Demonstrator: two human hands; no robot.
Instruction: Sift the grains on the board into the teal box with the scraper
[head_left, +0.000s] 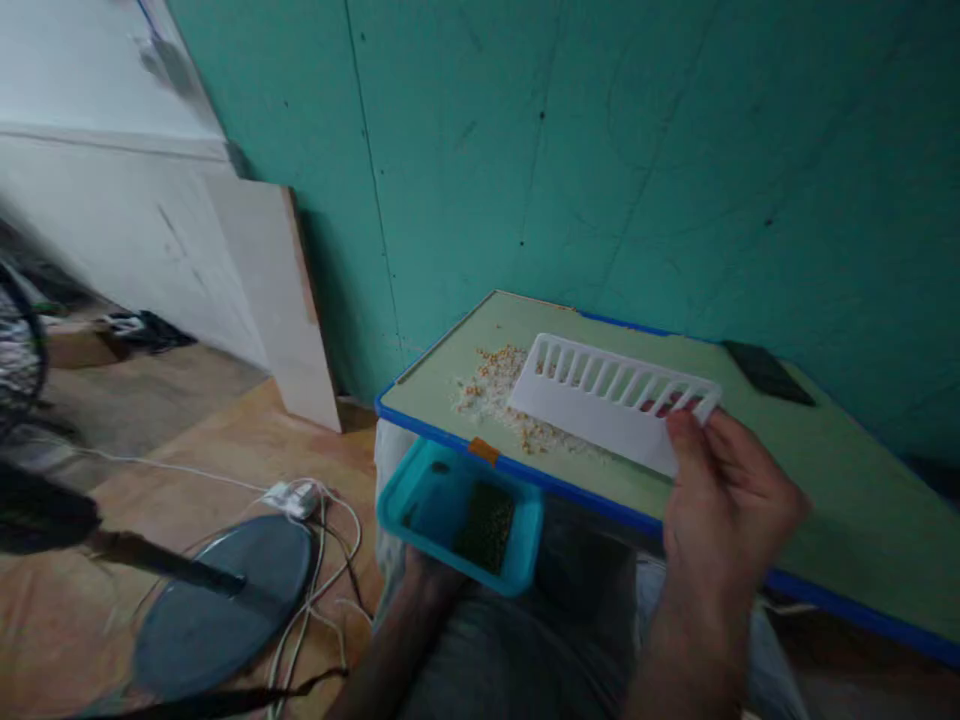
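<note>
My right hand [724, 505] is closed on one end of a white slotted plastic panel [600, 400], which lies slanted over the low green table [817, 490] with its blue edge. The panel's far end rests by a heap of mixed yellow and white grains [499, 395] near the table's left corner. Just below the table's front edge my left hand [431, 570] holds a teal plastic tray [457, 515] from beneath; only its wrist and part of the palm show. Inside the tray lies a patch of small dark green grains [487, 525].
A dark phone [769, 372] lies at the table's back by the teal wall. On the floor to the left stand a fan's round base [217, 610], white cables with a plug strip [292, 497], and a white board leaning on the wall [281, 300].
</note>
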